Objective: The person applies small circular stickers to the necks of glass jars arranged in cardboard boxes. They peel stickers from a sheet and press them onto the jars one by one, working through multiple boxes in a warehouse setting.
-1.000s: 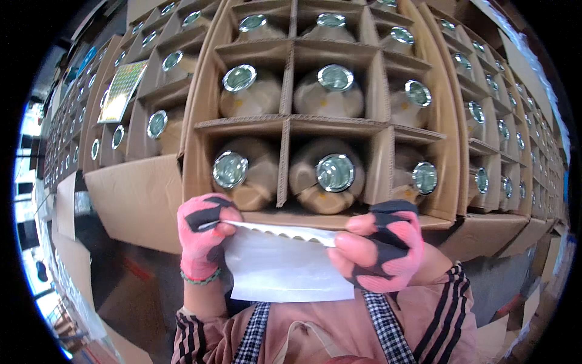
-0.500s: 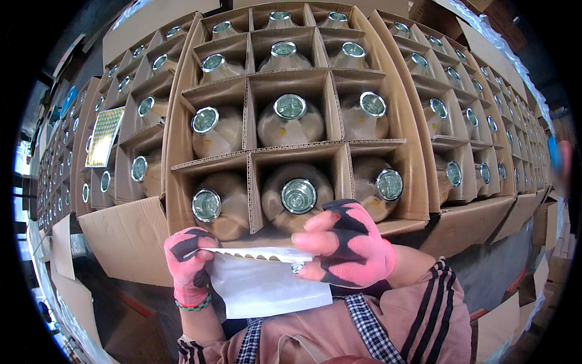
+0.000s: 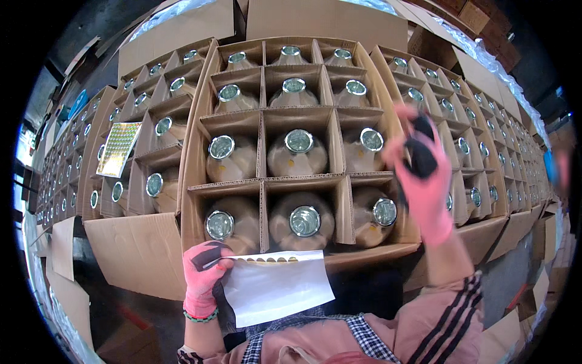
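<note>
Down to a one-sided hold

Pinches a white paper sheet (image 3: 279, 288) by its upper left corner with the left hand (image 3: 203, 270), gloved in pink and black with bare fingertips, closing thumb and fingers on the paper. Hangs it in front of the near edge of the brown cardboard middle box (image 3: 370, 259), showing a row of gold half-round pieces (image 3: 276, 260) along the top edge. Half a second ago, had both hands at the sheet; now has taken the right hand (image 3: 421, 167), gloved alike, up over the right edge of the middle box. Leaves the left to carry the sheet alone, seemingly freeing the right for work among the glass. Holds the right fingers parted and half curled; cannot tell, through the blur, of any small thing in them.

In the middle box, round clear glass bottles (image 3: 297, 159), one to a compartment between corrugated cardboard dividers (image 3: 303, 182), three across and four deep in view. Beyond its left edge, a brown left box (image 3: 133, 242), filled likewise, with a gold-and-green patterned sheet (image 3: 119, 150) lying across compartments toward the left edge. Beyond its right edge, a matching right box (image 3: 473, 232). Past the far edge, a broad cardboard flap (image 3: 327, 24)
</note>
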Available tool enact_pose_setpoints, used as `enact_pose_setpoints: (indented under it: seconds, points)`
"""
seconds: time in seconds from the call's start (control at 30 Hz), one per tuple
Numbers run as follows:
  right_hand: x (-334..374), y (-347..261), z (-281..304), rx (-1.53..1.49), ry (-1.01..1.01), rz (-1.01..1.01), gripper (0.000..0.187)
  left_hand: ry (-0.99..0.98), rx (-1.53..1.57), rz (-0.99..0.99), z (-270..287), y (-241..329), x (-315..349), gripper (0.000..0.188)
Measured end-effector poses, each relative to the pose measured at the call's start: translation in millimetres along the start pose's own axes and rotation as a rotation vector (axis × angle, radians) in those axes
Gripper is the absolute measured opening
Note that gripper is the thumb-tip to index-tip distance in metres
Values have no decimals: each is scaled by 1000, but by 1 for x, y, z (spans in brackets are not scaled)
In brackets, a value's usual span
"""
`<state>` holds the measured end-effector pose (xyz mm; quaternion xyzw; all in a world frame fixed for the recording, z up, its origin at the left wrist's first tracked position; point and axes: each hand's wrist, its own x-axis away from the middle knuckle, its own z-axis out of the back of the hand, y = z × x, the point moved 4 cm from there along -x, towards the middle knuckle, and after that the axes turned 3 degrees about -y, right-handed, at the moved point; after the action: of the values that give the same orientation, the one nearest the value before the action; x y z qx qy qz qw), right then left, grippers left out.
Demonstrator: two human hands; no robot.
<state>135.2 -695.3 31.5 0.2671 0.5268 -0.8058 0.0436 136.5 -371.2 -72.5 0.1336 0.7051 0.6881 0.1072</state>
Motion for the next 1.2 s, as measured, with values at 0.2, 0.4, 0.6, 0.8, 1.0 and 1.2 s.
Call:
enact_pose_setpoints:
  seconds: [0.2, 0.4, 0.6, 0.8, 1.0, 1.2]
  points:
    - [-136, 140, -3, 851, -275, 7, 31, 5, 36, 72, 2, 1, -2, 22]
    - [-163, 200, -37, 1004, -728, -136, 42, 9, -36, 29, -2, 0, -1, 24]
    - [-162, 217, -66, 1262, -1040, -162, 43, 52, -61, 32, -2, 0, 0, 24]
    - [-154, 204, -70, 1334, -948, -71, 39, 76, -63, 38, 1, -2, 0, 20]
    - [-153, 195, -75, 1473, -1012, 17, 43, 64, -43, 18, -1, -1, -1, 21]
    - [-152, 197, -77, 1455, -916, -31, 45, 44, -24, 23, -1, 1, 1, 20]
